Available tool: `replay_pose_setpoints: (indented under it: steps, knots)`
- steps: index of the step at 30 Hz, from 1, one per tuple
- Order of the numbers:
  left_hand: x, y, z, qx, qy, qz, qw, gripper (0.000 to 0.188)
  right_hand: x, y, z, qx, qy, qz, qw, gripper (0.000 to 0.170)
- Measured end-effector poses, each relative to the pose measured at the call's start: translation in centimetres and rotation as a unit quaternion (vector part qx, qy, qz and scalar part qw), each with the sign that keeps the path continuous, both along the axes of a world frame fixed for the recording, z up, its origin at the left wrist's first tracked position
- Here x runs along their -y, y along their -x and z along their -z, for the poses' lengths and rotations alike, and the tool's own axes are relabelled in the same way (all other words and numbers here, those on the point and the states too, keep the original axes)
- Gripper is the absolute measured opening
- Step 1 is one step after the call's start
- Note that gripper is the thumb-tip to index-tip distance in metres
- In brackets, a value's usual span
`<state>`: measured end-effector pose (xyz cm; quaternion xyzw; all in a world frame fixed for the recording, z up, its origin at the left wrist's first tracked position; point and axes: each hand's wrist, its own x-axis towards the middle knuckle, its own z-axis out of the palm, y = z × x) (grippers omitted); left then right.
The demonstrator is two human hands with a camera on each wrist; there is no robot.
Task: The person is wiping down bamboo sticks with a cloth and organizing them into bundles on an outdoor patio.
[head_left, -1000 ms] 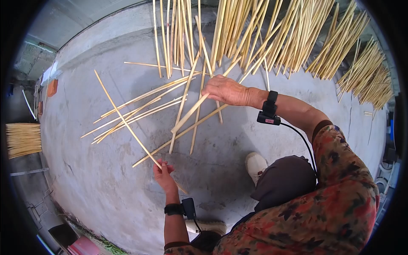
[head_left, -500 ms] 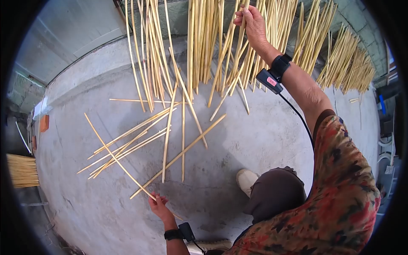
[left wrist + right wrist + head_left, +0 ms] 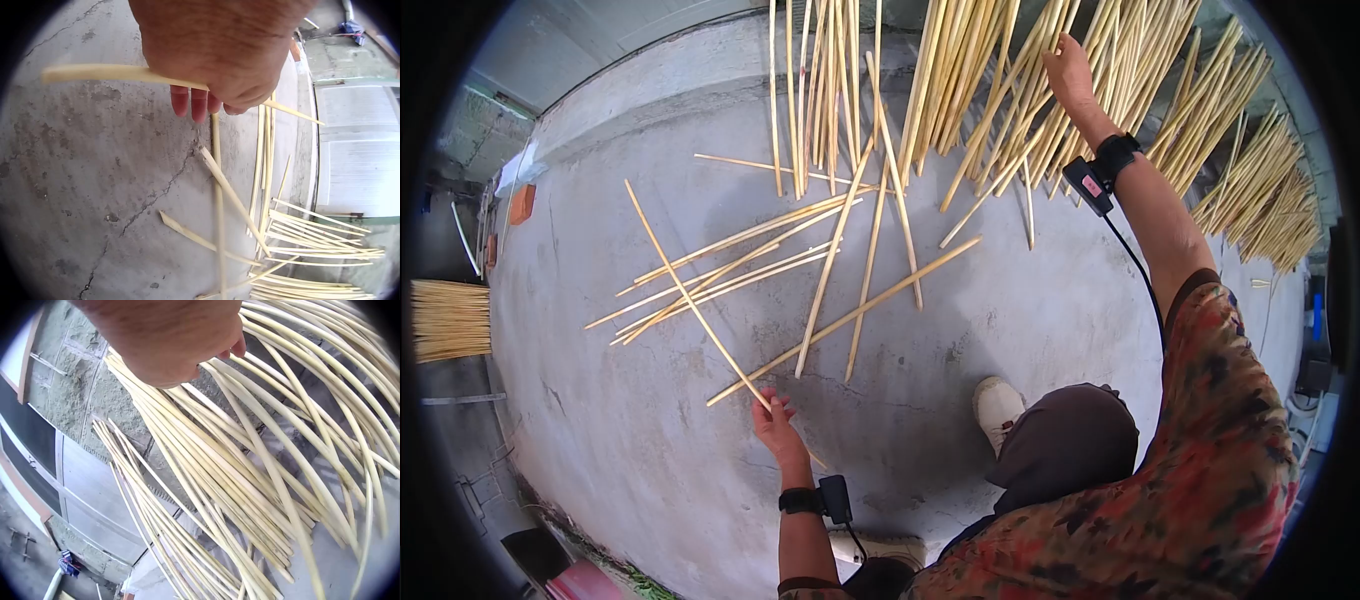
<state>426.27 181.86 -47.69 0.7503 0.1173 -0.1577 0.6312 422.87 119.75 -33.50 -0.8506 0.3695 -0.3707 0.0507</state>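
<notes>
In the head view my left hand [image 3: 778,432] pinches a thin peeled wooden stick [image 3: 690,295] near its lower end, the rest slanting up and left over the floor. The left wrist view shows this stick [image 3: 100,73] passing under the palm, the fingertips below it. My right hand [image 3: 1072,78] is at the upper part of the leaning sticks [image 3: 1120,90] at the back. From the right wrist, my right hand [image 3: 175,344] has curled fingers at the top end of a pale stick [image 3: 250,419]; the palm hides part of the grip.
Loose sticks [image 3: 740,240] lie crossed on the grey concrete floor [image 3: 630,430]. More sticks lean in separate bunches along the back wall, including a far-right bunch [image 3: 1270,190]. A stack of sticks [image 3: 450,320] and an orange brick [image 3: 522,204] are at the left. A shoe [image 3: 998,405] stands near the front.
My right hand has carried a thick stick from over the floor up to the leaning bunches, then moved farther right. My left hand keeps its stick in nearly the same place.
</notes>
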Motion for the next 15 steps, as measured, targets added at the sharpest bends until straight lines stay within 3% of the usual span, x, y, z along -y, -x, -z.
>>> replay_pose_setpoints:
  steps: [2,3,4,5,6,7,10,13,15]
  knots:
    - [0.5,-0.1,0.1,0.010,-0.009,0.018,1.000,0.021,-6.8,1.1,-1.2,0.055,0.014,-0.112,0.992,0.026]
    - [0.9,0.0,0.0,0.019,-0.021,0.026,0.999,0.020,-9.2,1.5,-0.4,0.051,-0.106,-0.184,0.976,0.023]
    - [1.5,0.0,0.2,0.031,-0.031,0.037,0.998,0.020,-13.4,2.1,-0.6,-0.027,-0.286,-0.200,0.937,0.022]
    - [1.8,-0.1,0.4,0.031,-0.029,0.039,0.998,0.020,-16.0,2.6,0.9,-0.146,-0.340,-0.244,0.897,0.022]
    - [2.2,-0.1,0.8,0.030,-0.040,0.062,0.997,0.022,-18.6,2.8,2.1,-0.296,-0.320,-0.260,0.862,0.025]
    - [2.6,-0.2,1.0,0.030,-0.053,0.084,0.995,0.024,-19.9,2.9,5.5,-0.326,-0.367,-0.281,0.824,0.029]
    - [4.4,-0.4,0.9,0.032,-0.033,0.066,0.997,0.025,-23.5,1.8,9.9,-0.346,-0.340,-0.275,0.830,0.033]
    - [4.9,-1.5,1.6,0.061,-0.064,0.108,0.990,0.026,-23.9,-0.6,12.2,-0.292,-0.371,-0.203,0.858,0.034]
    - [5.6,-1.6,1.2,0.038,-0.067,0.130,0.988,0.025,-23.7,-1.5,13.1,-0.339,-0.399,-0.189,0.831,0.035]
